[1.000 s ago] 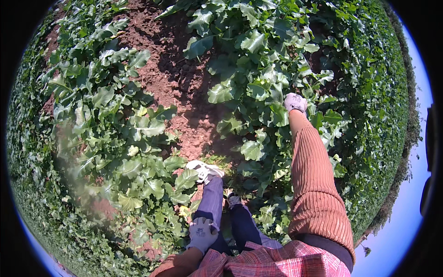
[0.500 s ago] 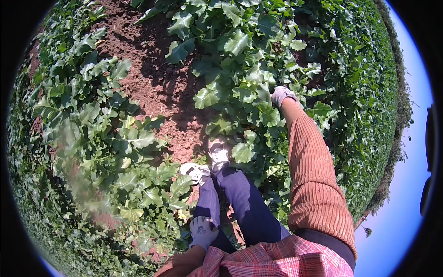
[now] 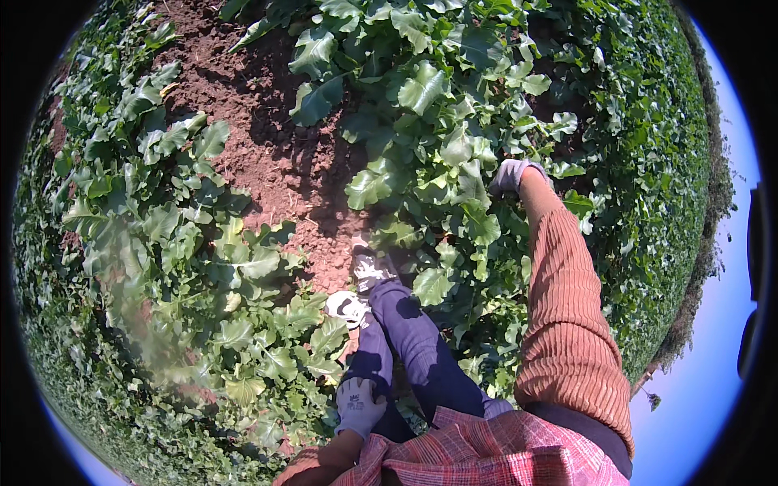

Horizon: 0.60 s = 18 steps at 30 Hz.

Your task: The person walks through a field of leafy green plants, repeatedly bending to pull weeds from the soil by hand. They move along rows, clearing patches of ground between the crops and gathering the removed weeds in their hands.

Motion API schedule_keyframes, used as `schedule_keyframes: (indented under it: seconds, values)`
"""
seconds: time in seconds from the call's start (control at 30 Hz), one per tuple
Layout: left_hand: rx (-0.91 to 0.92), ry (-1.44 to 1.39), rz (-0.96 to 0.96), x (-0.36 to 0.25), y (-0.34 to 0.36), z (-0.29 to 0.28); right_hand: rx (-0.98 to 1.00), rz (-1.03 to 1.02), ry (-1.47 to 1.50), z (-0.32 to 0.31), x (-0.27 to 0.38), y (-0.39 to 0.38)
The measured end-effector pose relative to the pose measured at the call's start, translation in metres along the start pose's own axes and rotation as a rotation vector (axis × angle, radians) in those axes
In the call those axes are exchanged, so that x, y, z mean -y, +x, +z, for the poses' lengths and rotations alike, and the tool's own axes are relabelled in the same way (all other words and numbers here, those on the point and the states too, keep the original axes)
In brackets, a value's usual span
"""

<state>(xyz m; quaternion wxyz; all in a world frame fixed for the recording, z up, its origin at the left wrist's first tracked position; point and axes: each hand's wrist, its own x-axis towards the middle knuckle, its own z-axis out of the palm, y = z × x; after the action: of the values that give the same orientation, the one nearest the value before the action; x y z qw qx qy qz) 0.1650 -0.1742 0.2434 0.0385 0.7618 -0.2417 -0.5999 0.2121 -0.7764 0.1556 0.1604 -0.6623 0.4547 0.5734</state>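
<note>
My right hand (image 3: 515, 175), in a pale grey glove, reaches out among the broad green leaves of a leafy crop plant (image 3: 470, 174). Its fingers are partly hidden by the leaves, so what they hold, if anything, does not show. Lower down, my left hand (image 3: 359, 407), gloved the same way, lies over my left knee on the dark blue trousers (image 3: 421, 344). Those fingers are stretched out, with the thumb apart, and nothing is in them.
My white shoes (image 3: 347, 309) stand close together on a strip of reddish-brown soil (image 3: 259, 130). More leafy plants (image 3: 259, 340) grow thickly to the left. On the right, dense crop rows (image 3: 648, 162) run toward a line of bushes (image 3: 710, 162).
My right hand has shifted slightly right among the leaves. My left hand stays on the knee. The whole view has moved a little, with the plants lower in the picture.
</note>
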Motion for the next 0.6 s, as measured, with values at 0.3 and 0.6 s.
schedule_keyframes:
  seconds: [0.3, 0.6]
  values:
    - [0.042, 0.059, 0.020, -0.001, 0.005, 0.002, -0.599, -0.541, 0.892, -0.036, -0.041, -0.005]
    - [0.053, 0.046, 0.020, -0.006, 0.006, -0.004, -0.626, -0.146, 0.086, -0.036, 0.016, 0.027]
